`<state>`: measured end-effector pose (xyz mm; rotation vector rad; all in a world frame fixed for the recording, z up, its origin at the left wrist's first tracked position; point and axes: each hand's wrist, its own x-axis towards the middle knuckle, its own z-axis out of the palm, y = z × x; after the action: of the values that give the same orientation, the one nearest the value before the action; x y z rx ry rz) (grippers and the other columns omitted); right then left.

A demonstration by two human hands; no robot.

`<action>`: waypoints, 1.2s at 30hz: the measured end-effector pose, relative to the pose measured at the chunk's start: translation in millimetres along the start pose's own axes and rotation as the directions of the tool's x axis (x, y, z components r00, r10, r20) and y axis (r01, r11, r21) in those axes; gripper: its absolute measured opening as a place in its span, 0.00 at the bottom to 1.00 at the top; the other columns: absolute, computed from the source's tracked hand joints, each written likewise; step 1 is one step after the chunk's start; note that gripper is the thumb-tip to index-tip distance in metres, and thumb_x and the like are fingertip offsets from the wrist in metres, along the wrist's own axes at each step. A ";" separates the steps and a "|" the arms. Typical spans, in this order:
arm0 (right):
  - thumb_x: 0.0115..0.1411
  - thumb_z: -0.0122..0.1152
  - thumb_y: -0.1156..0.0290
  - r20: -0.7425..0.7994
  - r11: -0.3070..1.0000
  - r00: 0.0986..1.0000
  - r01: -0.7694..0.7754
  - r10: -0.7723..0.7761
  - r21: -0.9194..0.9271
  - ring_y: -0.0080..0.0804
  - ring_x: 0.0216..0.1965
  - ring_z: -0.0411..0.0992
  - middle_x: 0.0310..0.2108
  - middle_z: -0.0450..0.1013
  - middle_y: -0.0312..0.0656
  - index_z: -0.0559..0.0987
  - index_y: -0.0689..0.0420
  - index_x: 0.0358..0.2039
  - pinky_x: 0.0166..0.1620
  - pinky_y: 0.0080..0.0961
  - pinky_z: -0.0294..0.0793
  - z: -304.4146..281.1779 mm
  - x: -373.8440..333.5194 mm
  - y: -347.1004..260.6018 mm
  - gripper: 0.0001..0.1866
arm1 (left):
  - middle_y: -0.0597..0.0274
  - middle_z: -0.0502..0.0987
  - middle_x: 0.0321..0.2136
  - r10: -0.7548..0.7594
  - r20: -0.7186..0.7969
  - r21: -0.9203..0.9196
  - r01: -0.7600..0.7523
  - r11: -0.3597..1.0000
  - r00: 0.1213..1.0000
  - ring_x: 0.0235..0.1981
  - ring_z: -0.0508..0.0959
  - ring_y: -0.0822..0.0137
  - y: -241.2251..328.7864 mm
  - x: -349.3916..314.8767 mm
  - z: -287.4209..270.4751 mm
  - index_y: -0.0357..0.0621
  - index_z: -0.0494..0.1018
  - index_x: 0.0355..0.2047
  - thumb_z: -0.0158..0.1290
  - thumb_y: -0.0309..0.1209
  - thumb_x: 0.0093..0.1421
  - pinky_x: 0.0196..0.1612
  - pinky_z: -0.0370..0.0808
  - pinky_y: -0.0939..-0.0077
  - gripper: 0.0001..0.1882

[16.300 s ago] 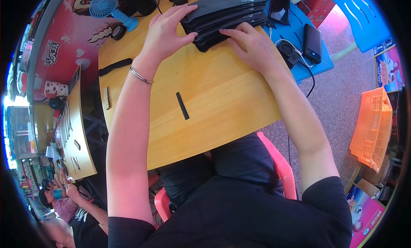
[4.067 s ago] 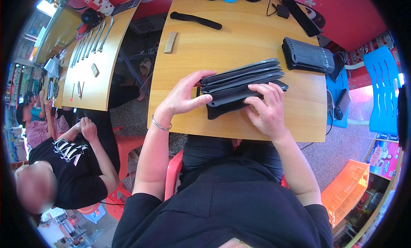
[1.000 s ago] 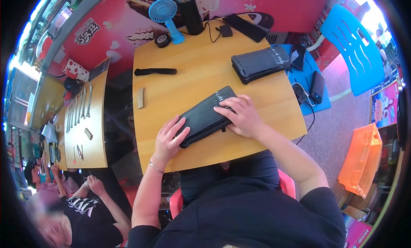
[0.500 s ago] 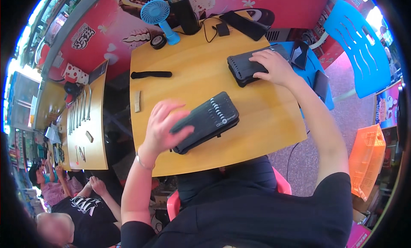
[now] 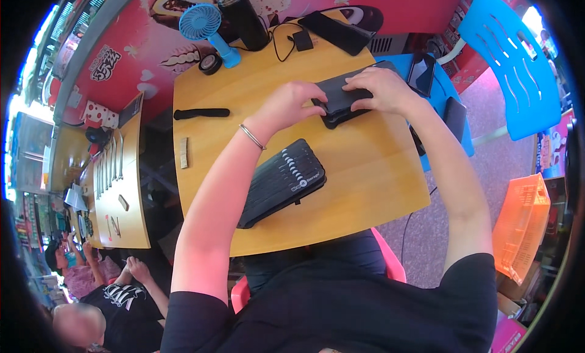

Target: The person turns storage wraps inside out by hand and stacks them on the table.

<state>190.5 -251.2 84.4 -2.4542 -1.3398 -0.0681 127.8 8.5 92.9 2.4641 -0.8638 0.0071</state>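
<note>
i now have both hands at the far stack of black cases (image 5: 336, 96), which lies by the right edge of the worktop (image 5: 365, 170), toward its far right corner. half a second ago only the right hand (image 5: 382, 91) was there, with the left hand (image 5: 292, 107) in the air over the near stack of black cases (image 5: 283, 181); a second ago both were on that near stack. the left has since crossed over and come up at the far stack's left end, so i read this as attention passing from one stack to the other.

the left hand's fingers and thumb are bent about that end. the right hand arches over the top, its thumb spread toward the near side. both look to be touching the far stack, but i cannot tell whether either is really gripping.

the near stack is left alone, printed face up, slanting from near the front edge toward the middle, its lower left end partly behind my left forearm. it looks settled, and i judge it needs no hand to keep its shape.

along the left edge, the black strap (image 5: 201, 113) and the tan block (image 5: 184, 153) have stayed put, as has the blue fan (image 5: 202, 25) by the far left corner.
</note>
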 end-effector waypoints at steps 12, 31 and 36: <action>0.61 0.55 0.60 -0.083 0.995 0.995 0.057 -0.064 -0.076 0.41 0.43 0.75 0.41 0.78 0.41 0.81 0.53 0.40 0.45 0.36 0.74 8.9 -0.4 -4.4 0.14 | 0.55 0.81 0.36 -0.092 -0.176 -0.199 0.057 0.978 0.980 0.39 0.79 0.56 -4.0 -4.8 10.8 0.39 0.78 0.37 0.57 0.32 0.59 0.43 0.75 0.67 0.10; 0.59 0.58 0.70 -0.507 0.994 0.858 0.032 -0.080 -0.104 0.42 0.33 0.77 0.31 0.78 0.41 0.79 0.53 0.38 0.34 0.36 0.76 -3.9 4.0 -10.4 0.07 | 0.61 0.73 0.51 -0.113 -0.043 0.335 0.121 0.934 0.993 0.52 0.70 0.59 53.0 -7.0 30.6 0.56 0.75 0.49 0.63 0.46 0.50 0.53 0.69 0.64 0.25; 0.61 0.55 0.73 -0.623 0.999 0.781 -0.045 0.032 -0.005 0.44 0.32 0.76 0.30 0.77 0.48 0.79 0.55 0.40 0.33 0.36 0.74 -23.8 0.6 -3.0 0.08 | 0.63 0.73 0.46 -0.165 0.029 0.448 0.135 0.884 0.986 0.49 0.71 0.59 61.5 3.2 31.7 0.56 0.73 0.48 0.66 0.44 0.45 0.52 0.69 0.64 0.28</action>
<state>191.2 -256.8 107.7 -2.1645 -0.9795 -0.8168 89.4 -49.0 95.4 2.9735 -0.7600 0.0770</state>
